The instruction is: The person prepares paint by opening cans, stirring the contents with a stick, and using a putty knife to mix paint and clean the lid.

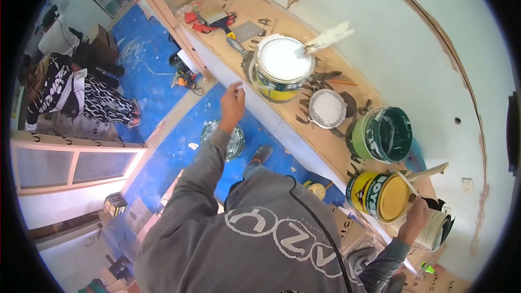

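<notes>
At four o'clock on the desk (258, 12), the yellow can (364, 191) looks heavy; best grab its handle (410, 184), as the right hand (415, 218) seems to. At eleven o'clock, the left hand (232, 104) is curled, maybe empty; can't tell.

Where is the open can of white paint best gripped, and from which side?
Likely on opposite sides of the can, below its rim, coming from the front edge of the bench: it is round, stands upright, and its paint-coated stick sticks out toward the wall.
</notes>
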A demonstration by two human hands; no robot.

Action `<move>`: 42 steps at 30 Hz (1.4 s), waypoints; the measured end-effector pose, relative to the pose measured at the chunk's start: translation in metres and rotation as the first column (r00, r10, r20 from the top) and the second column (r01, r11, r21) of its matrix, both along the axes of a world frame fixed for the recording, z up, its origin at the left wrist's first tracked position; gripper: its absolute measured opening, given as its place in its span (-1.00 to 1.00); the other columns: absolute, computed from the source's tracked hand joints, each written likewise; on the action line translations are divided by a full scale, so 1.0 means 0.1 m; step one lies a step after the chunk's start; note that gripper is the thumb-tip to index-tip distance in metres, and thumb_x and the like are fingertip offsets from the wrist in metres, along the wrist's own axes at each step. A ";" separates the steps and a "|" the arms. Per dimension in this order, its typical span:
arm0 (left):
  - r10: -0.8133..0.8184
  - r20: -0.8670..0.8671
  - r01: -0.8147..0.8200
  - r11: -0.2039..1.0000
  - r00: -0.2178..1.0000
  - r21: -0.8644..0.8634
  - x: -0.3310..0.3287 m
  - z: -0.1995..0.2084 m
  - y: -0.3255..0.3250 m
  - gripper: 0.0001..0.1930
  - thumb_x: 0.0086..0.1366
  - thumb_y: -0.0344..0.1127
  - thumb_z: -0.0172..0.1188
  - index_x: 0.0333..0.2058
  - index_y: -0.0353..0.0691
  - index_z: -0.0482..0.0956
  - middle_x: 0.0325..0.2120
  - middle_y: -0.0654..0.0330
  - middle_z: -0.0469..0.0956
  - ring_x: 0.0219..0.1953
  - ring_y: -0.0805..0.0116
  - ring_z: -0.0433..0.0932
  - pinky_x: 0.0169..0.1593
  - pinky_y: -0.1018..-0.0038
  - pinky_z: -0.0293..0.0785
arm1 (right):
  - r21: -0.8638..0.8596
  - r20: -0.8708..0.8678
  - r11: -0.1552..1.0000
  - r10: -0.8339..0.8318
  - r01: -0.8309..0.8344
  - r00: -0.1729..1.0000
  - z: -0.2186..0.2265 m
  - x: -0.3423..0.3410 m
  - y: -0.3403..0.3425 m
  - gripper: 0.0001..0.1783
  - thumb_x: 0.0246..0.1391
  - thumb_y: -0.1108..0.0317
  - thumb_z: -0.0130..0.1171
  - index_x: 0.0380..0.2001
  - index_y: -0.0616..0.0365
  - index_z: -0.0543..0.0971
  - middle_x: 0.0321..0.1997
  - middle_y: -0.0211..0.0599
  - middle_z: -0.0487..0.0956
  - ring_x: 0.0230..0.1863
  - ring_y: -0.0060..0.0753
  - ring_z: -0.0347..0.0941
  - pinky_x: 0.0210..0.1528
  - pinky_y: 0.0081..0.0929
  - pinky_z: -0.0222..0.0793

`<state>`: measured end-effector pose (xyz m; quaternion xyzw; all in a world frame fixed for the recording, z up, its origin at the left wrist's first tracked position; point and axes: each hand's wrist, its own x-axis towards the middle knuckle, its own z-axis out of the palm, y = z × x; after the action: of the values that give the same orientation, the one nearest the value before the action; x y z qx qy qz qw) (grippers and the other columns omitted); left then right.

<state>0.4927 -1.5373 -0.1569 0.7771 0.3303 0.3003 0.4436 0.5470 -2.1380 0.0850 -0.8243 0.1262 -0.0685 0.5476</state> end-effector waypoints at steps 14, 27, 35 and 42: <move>-0.336 -0.551 0.600 0.059 0.764 0.798 1.59 -0.44 2.76 -0.51 0.25 -0.22 0.22 0.14 -0.28 0.51 0.04 0.00 0.53 0.22 -0.13 0.39 0.27 -0.03 0.29 | -0.276 0.196 0.818 -0.466 0.505 0.863 -0.85 0.23 -0.37 -0.55 0.28 0.01 0.23 -0.21 0.26 0.71 -0.48 -0.21 0.64 -0.38 -0.39 0.52 -0.29 -0.35 0.42; 0.031 -0.766 0.763 0.072 0.643 0.643 2.02 1.16 2.58 -0.70 0.26 -0.31 0.16 -0.03 -0.16 0.58 -0.21 0.05 0.54 -0.05 -0.03 0.57 0.03 0.06 0.47 | 0.353 0.005 0.741 -0.612 0.572 0.790 -1.55 -0.38 0.00 -0.59 0.39 0.08 0.05 -0.01 0.17 0.67 -0.31 -0.39 0.61 -0.40 -0.54 0.46 -0.42 -0.54 0.35; -0.104 -0.366 0.380 0.206 0.925 0.902 1.49 1.83 3.53 -0.70 0.45 -0.19 0.09 0.04 -0.20 0.58 -0.03 0.01 0.61 -0.13 0.13 0.65 -0.13 0.18 0.56 | 0.361 -0.089 0.710 -0.618 0.604 0.781 -1.44 -0.47 -0.08 -0.60 0.39 0.07 0.05 0.03 0.12 0.62 -0.28 -0.38 0.59 -0.40 -0.56 0.46 -0.42 -0.53 0.37; -0.491 0.139 0.485 0.871 0.860 0.078 0.39 2.41 -0.07 -0.47 0.54 -0.06 0.03 0.23 -0.42 0.43 -0.02 0.10 0.63 -0.06 0.36 0.64 -0.11 0.39 0.60 | 0.309 0.395 0.918 -0.363 0.250 0.844 -0.37 -0.92 0.17 -0.60 0.44 0.15 0.05 0.07 0.26 0.58 -0.26 -0.41 0.55 -0.36 -0.59 0.42 -0.31 -0.54 0.39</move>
<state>0.5320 -1.5440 0.0843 0.8185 0.0811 0.2441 0.5136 0.4553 -2.1208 0.0476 -0.6812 0.1362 -0.3257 0.6414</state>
